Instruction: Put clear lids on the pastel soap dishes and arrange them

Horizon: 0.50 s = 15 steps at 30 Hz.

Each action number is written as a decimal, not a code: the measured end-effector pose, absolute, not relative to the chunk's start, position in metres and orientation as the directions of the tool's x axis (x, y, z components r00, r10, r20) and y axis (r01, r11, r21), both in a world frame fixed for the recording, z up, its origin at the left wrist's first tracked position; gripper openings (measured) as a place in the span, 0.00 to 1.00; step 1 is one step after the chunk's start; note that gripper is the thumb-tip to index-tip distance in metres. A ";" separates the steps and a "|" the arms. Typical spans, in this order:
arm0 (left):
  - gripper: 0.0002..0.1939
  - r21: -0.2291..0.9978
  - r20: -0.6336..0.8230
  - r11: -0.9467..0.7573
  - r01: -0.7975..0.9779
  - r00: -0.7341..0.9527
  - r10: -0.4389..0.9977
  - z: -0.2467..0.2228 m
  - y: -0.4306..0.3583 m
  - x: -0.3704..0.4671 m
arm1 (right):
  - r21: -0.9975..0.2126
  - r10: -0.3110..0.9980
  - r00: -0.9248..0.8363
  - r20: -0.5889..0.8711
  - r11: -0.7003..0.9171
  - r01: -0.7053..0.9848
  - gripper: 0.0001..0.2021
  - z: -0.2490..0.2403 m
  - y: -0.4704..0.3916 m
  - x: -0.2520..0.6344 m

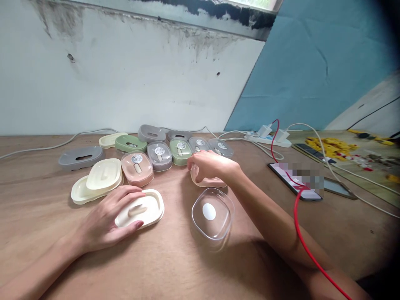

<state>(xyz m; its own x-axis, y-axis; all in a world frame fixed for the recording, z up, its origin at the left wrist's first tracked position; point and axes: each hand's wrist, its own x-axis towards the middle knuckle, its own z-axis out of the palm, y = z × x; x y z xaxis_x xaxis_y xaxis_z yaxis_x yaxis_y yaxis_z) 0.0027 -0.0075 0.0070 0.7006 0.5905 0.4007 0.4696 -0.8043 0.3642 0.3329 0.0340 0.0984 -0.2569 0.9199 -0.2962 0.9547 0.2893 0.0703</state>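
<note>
I see one cream oval plastic tray [150, 208] on the brown wooden table [168, 266], inside the person's half-open left hand [104, 216], thumb and fingers gripping its edges. The right hand [214, 164] bends its fingers over one pink rounded plastic box [208, 183], though I can't tell whether it grips. One clear rounded plastic lid [216, 220] lies between the forearms; five stickered boxes [179, 156] stand beyond.

Free lane on bare table [175, 254] between cream box [153, 207] under my left hand [108, 216] and clear cover [222, 218]. Far side: packed boxes [159, 157] block. Right: red cable [296, 214] crosses my forearm [265, 206], phone [289, 182] farther.
</note>
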 end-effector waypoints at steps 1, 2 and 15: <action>0.21 0.361 0.405 -0.808 0.466 0.702 0.586 0.007 -0.007 0.003 | 0.096 0.930 -0.235 -0.283 0.271 0.958 0.24 0.099 0.034 0.334; 0.21 0.360 0.408 -0.810 0.463 0.703 0.583 0.007 -0.007 0.003 | 0.123 0.941 -0.209 -0.267 0.248 0.961 0.24 0.100 0.035 0.335; 0.18 0.376 0.374 -0.796 0.474 0.709 0.598 0.007 -0.007 0.002 | 0.039 0.940 -0.149 -0.307 0.169 0.985 0.23 0.104 0.036 0.349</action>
